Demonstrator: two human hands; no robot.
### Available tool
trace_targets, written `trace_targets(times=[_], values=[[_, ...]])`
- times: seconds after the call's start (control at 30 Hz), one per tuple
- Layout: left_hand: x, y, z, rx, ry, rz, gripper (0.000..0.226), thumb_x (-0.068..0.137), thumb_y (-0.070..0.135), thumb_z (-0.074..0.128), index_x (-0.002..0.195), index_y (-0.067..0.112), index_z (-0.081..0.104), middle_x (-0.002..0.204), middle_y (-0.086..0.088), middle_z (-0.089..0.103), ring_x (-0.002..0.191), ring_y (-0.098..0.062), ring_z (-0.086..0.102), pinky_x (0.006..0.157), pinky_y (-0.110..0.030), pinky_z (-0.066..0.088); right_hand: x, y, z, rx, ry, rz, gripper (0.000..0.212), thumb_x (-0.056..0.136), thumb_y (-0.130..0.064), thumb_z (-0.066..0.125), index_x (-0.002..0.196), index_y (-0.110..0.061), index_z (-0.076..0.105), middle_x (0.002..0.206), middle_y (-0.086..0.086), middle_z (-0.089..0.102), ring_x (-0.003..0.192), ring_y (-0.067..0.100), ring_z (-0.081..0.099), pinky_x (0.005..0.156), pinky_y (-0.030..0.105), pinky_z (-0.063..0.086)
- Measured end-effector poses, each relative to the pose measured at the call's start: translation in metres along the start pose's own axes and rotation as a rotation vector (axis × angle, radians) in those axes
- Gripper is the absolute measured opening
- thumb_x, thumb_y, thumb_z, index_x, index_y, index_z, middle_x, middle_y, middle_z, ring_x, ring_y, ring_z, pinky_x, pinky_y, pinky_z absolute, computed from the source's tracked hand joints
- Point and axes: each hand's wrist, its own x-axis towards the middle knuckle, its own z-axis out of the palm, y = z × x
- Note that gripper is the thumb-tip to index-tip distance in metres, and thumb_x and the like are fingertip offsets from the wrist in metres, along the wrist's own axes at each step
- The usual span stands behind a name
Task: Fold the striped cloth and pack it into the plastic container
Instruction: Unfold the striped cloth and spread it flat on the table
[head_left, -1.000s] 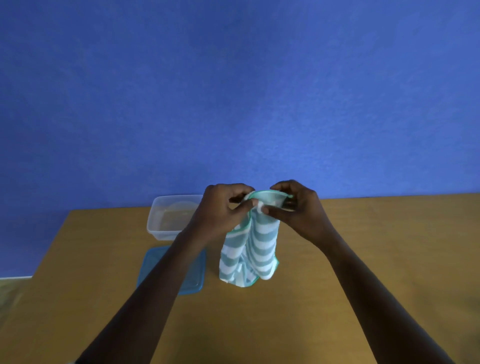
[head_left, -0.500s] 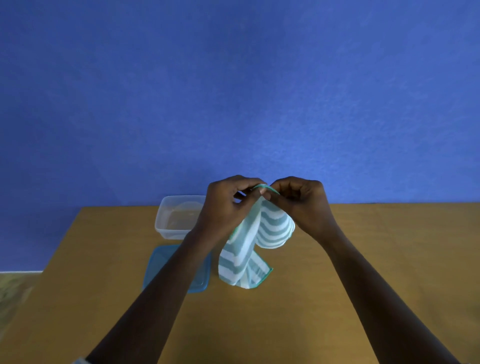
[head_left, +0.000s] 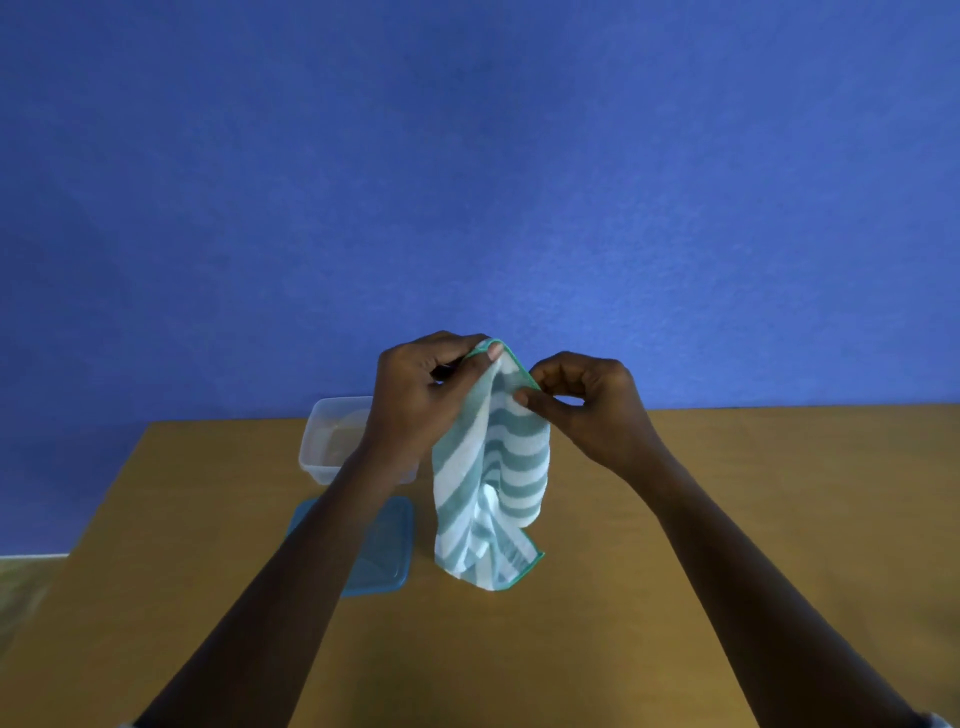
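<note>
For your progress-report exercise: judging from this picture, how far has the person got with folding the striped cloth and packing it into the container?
Done: the plastic container stands open on the table, its blue lid lying flat in front of it. In hand: the left hand and right hand each pinch the top edge of the striped cloth, which hangs bunched, no neat fold visible. Left: folding, packing; the container looks empty.

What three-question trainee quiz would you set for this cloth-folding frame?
1. True or false: the striped cloth lies flat on the table.
2. Which hand pinches the cloth's top corner?
3. The blue lid is: A) on the plastic container, B) on the table in front of it, C) in a hand.

Key: 1 false, it hangs from both hands; 2 left hand, with right hand gripping just below; 3 B.
</note>
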Motion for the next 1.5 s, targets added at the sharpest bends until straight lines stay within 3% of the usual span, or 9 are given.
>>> trace_targets(times=[0.17, 0.33, 0.57, 0.73, 0.87, 0.93, 1.27, 1.37, 1.5], values=[[0.013, -0.003, -0.021, -0.079, 0.058, -0.095, 0.018, 0.091, 0.026, 0.073, 0.098, 0.012, 0.081, 0.072, 0.021, 0.07, 0.07, 0.009, 0.058, 0.065, -0.017, 0.045, -0.016, 0.024, -0.003, -0.069, -0.033, 0.07, 0.014, 0.081, -0.021, 0.082, 0.086, -0.011, 0.074, 0.083, 0.002, 0.076, 0.081, 0.022, 0.073, 0.078, 0.043, 0.057], [0.021, -0.009, -0.044, -0.093, 0.129, -0.132, 0.022, 0.091, 0.028, 0.073, 0.103, 0.011, 0.08, 0.086, -0.004, 0.079, 0.078, -0.008, 0.063, 0.068, -0.039, 0.055, -0.026, 0.042, -0.021, -0.159, -0.008, 0.111, 0.011, 0.081, -0.024, 0.082, 0.084, -0.017, 0.075, 0.076, -0.003, 0.073, 0.071, 0.019, 0.068, 0.062, 0.034, 0.049], [0.019, -0.018, -0.063, -0.073, 0.166, -0.108, 0.014, 0.093, 0.037, 0.07, 0.083, 0.03, 0.078, 0.066, -0.001, 0.045, 0.067, -0.011, 0.039, 0.053, -0.038, 0.035, -0.008, 0.037, -0.066, -0.117, 0.121, 0.109, 0.013, 0.077, -0.023, 0.085, 0.077, -0.016, 0.074, 0.065, -0.006, 0.065, 0.058, -0.002, 0.051, 0.055, 0.015, 0.042], [0.021, -0.018, -0.068, -0.111, 0.194, -0.09, 0.021, 0.092, 0.04, 0.071, 0.074, 0.03, 0.074, 0.059, 0.009, 0.031, 0.059, -0.006, 0.028, 0.05, -0.028, 0.025, 0.002, 0.023, -0.091, 0.081, 0.227, 0.08, 0.012, 0.076, -0.018, 0.086, 0.079, -0.013, 0.076, 0.073, -0.004, 0.071, 0.066, 0.008, 0.06, 0.06, 0.022, 0.048], [0.023, -0.026, -0.068, -0.12, 0.22, -0.125, 0.051, 0.088, 0.046, 0.073, 0.071, -0.001, 0.066, 0.072, -0.004, 0.037, 0.071, -0.016, 0.034, 0.053, -0.043, 0.033, 0.001, 0.017, -0.098, 0.164, 0.266, 0.073, 0.01, 0.076, -0.016, 0.085, 0.078, -0.014, 0.076, 0.075, -0.004, 0.074, 0.068, 0.01, 0.064, 0.062, 0.022, 0.05], [0.027, -0.026, -0.071, -0.134, 0.225, -0.121, 0.056, 0.088, 0.046, 0.073, 0.07, -0.004, 0.06, 0.069, -0.005, 0.035, 0.069, -0.014, 0.034, 0.054, -0.038, 0.032, 0.001, 0.012, -0.103, 0.192, 0.296, 0.05, 0.009, 0.075, -0.015, 0.085, 0.079, -0.014, 0.077, 0.078, -0.004, 0.075, 0.071, 0.012, 0.066, 0.065, 0.023, 0.052], [0.04, -0.022, -0.076, -0.148, 0.21, -0.087, 0.038, 0.088, 0.042, 0.076, 0.073, 0.007, 0.07, 0.063, -0.023, 0.05, 0.072, -0.017, 0.046, 0.058, -0.045, 0.048, 0.006, -0.001, -0.134, 0.294, 0.399, -0.001, 0.018, 0.081, -0.026, 0.082, 0.093, -0.013, 0.079, 0.072, 0.002, 0.069, 0.063, 0.027, 0.043, 0.051, 0.029, 0.037], [0.04, -0.017, -0.072, -0.112, 0.229, -0.086, 0.009, 0.087, 0.043, 0.075, 0.086, 0.035, 0.079, 0.069, -0.036, 0.056, 0.059, -0.017, 0.047, 0.051, -0.038, 0.046, 0.005, -0.002, -0.135, 0.327, 0.408, -0.006, 0.02, 0.083, -0.026, 0.081, 0.097, -0.011, 0.079, 0.071, 0.005, 0.066, 0.061, 0.03, 0.039, 0.049, 0.027, 0.036], [0.04, -0.02, -0.065, -0.133, 0.223, -0.108, 0.004, 0.087, 0.039, 0.076, 0.088, 0.036, 0.079, 0.066, -0.023, 0.06, 0.049, -0.012, 0.049, 0.05, -0.025, 0.05, 0.004, -0.003, -0.131, 0.329, 0.421, 0.05, 0.017, 0.086, -0.027, 0.077, 0.097, -0.014, 0.079, 0.076, 0.002, 0.069, 0.067, 0.025, 0.046, 0.048, 0.025, 0.037]])
